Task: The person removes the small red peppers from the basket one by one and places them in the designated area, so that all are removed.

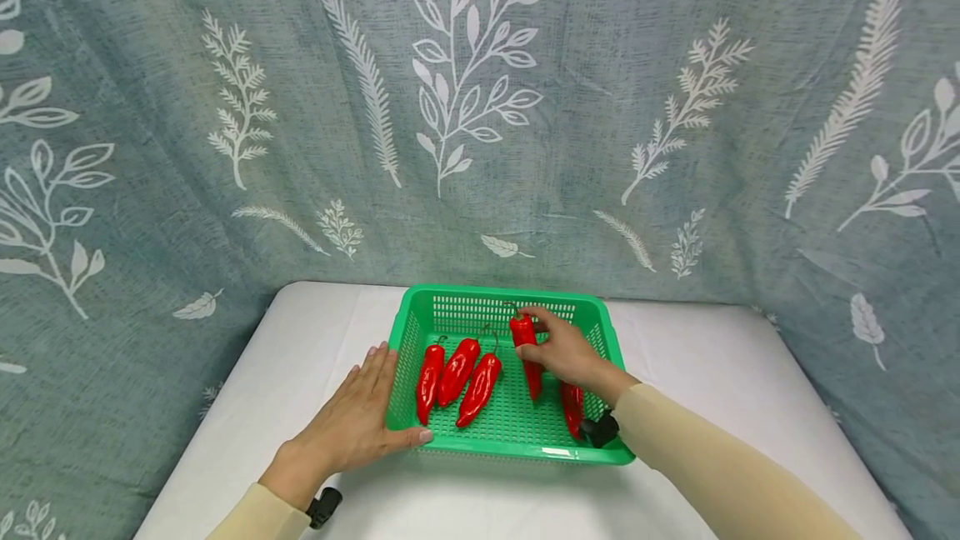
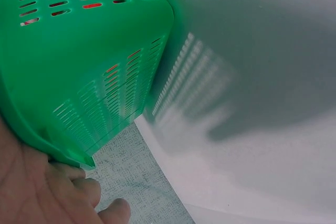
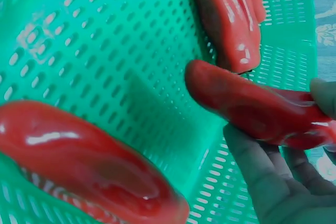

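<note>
In the head view a green plastic basket (image 1: 510, 445) with slotted walls holds several long red peppers with curled stems. My right hand (image 1: 567, 350) pinches one red pepper (image 1: 533, 374) between thumb and fingers, over the right half of the basket. The right wrist view shows this pepper (image 3: 257, 109) close up, its tip pointing away from the hand. Another pepper (image 1: 572, 408) lies by the right wall, partly hidden under the right wrist. My left hand (image 1: 358, 411) rests along the basket's left rim, fingers extended, thumb on the front rim.
Three peppers lie side by side in the basket's left half, the middle one a red pepper (image 1: 458, 373). A white table (image 1: 300, 373) carries the basket. Behind it hangs a grey-green cloth (image 1: 555, 232) with white leaf patterns. Dark wrist cameras sit under both wrists.
</note>
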Available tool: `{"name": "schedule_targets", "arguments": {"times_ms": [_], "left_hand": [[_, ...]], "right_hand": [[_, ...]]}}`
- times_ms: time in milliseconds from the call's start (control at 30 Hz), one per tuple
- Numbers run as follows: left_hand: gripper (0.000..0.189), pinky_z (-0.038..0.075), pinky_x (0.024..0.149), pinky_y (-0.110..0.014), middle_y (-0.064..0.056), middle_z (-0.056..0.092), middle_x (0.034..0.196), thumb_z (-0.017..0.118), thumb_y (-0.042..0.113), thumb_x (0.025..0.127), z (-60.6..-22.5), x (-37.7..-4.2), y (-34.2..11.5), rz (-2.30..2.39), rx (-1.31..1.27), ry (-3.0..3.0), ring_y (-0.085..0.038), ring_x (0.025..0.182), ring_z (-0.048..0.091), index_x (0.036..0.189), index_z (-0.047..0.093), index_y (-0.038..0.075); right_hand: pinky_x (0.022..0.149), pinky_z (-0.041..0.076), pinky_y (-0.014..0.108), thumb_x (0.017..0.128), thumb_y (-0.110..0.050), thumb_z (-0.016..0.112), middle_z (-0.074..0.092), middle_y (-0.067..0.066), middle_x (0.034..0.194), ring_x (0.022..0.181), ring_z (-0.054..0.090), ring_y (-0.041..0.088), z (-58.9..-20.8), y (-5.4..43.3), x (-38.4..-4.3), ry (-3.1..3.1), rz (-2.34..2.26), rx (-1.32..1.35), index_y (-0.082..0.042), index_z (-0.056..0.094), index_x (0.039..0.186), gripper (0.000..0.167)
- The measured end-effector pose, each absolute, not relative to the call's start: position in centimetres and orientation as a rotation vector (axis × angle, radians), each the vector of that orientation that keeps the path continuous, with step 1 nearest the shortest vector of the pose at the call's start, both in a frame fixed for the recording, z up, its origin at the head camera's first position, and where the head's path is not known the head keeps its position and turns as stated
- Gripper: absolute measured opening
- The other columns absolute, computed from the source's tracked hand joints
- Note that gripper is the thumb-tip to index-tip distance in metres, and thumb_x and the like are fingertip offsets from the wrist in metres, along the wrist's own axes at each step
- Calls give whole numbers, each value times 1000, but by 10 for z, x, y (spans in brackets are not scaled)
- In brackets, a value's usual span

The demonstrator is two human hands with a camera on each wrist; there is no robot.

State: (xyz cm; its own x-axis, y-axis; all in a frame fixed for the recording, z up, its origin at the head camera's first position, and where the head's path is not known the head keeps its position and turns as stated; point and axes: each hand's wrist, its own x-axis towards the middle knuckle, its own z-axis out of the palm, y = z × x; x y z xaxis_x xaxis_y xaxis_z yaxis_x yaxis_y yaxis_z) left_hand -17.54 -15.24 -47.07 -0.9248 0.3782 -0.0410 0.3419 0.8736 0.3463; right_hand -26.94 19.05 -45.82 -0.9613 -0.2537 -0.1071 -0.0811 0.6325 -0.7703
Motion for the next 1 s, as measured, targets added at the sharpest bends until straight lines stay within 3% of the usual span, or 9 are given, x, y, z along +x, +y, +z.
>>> {"name": "schedule_targets", "arguments": {"times_ms": [133, 467, 600, 833, 1000], "left_hand": [[130, 20, 131, -58, -23, 11, 176, 60, 86, 85, -471, -175, -151, 530, 568, 2934, -41, 164, 11, 166, 15, -5], [132, 24, 130, -60, -25, 15, 175, 55, 91, 84, -473, -174, -152, 545, 587, 2958, -42, 163, 13, 165, 18, -7], [132, 24, 129, -60, -25, 15, 175, 55, 90, 84, -473, -173, -152, 551, 598, 2962, -42, 163, 13, 166, 17, -7], [130, 25, 129, -61, -25, 15, 174, 57, 88, 85, -472, -174, -151, 547, 601, 2968, -42, 163, 14, 165, 18, -7], [130, 25, 129, -60, -26, 16, 174, 59, 87, 85, -472, -173, -150, 553, 607, 2972, -43, 162, 15, 165, 19, -8]], "right_hand": [[67, 63, 35, 97, -19, 77, 64, 25, 136, 90, 74, 22, -448, 195, -268, 2678, -1241, -260, -15, 46, 158, 68], [70, 66, 46, 96, -16, 78, 65, 25, 130, 72, 73, 19, -427, 201, -258, 2641, -1336, -243, -13, 46, 158, 70], [68, 66, 45, 95, -14, 78, 65, 26, 129, 73, 74, 20, -419, 205, -253, 2642, -1366, -239, -11, 45, 156, 69], [72, 63, 34, 94, -18, 77, 59, 28, 141, 87, 75, 19, -405, 213, -242, 2697, -1283, -247, -12, 44, 158, 72], [73, 65, 37, 94, -18, 77, 59, 24, 142, 97, 75, 22, -398, 220, -234, 2683, -1319, -242, -15, 45, 157, 71]]}}
